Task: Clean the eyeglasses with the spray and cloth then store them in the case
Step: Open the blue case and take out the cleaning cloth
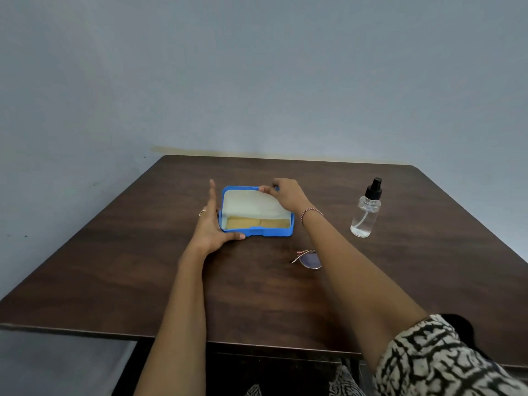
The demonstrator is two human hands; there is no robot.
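Eyeglasses (310,260) down on the table (257,304), nearest of the task's things, half hidden behind the right forearm (357,275); touched by neither hand, folded or not hard to tell. Not yet wiped, judging by the layout.

Just beyond, left hand (213,224) flat against the left end of the blue case (271,232), fingers straight and pointing away, thumb laid along the front wall: bracing, not grasping. Case open, lid (248,202) tipped back, pale lining showing. Inside the base, a yellow cloth (253,223), not yet taken out. At the far rim of the lid, right hand (288,195) pinching the edge between thumb and fingertips, holding the lid up.

Off to the right and well apart, spray bottle (366,208) upright, black pump on top, a little clear liquid at the bottom, untouched. Behind all, plain grey-blue wall (257,81).

Step in hand, by the look of it: opening the case to reach the cloth. Early in the task, cleaning not begun. Next move likely to call for releasing the lid, then lifting the cloth out with a light pinch while keeping the case braced. After that, bottle and glasses to be fetched. Worth minding: right forearm passing close over the glasses on any pull back.
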